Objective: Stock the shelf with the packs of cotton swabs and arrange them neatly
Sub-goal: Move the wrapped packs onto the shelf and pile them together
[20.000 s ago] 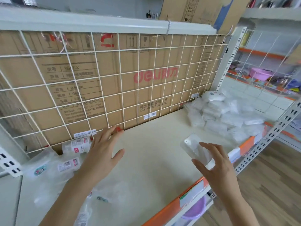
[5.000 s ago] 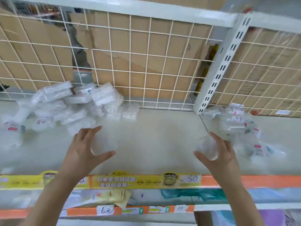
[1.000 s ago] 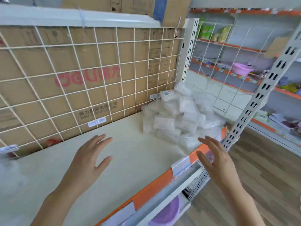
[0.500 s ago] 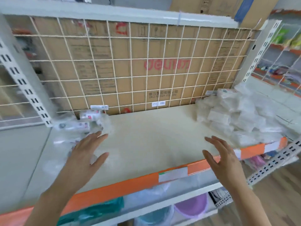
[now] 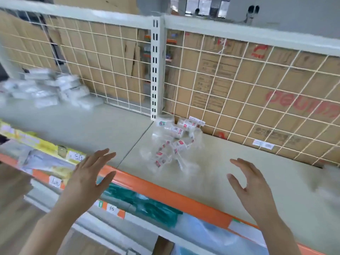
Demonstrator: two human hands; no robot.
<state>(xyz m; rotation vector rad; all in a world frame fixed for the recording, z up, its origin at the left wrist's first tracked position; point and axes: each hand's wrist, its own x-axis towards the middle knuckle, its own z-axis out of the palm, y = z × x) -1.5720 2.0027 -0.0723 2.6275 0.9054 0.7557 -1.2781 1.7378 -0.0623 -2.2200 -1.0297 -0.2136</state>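
Presently: packs (image 5: pixel 173 142) heaped on shelf (image 5: pixel 257 190), strung back edge to front, between left hand (image 5: pixel 88 179) and right hand (image 5: pixel 252 184); both spread open, empty, about equally near.

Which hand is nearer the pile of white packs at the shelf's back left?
Left. The left hand is in front and to the right of the pile of white packs; the right hand is much farther right.
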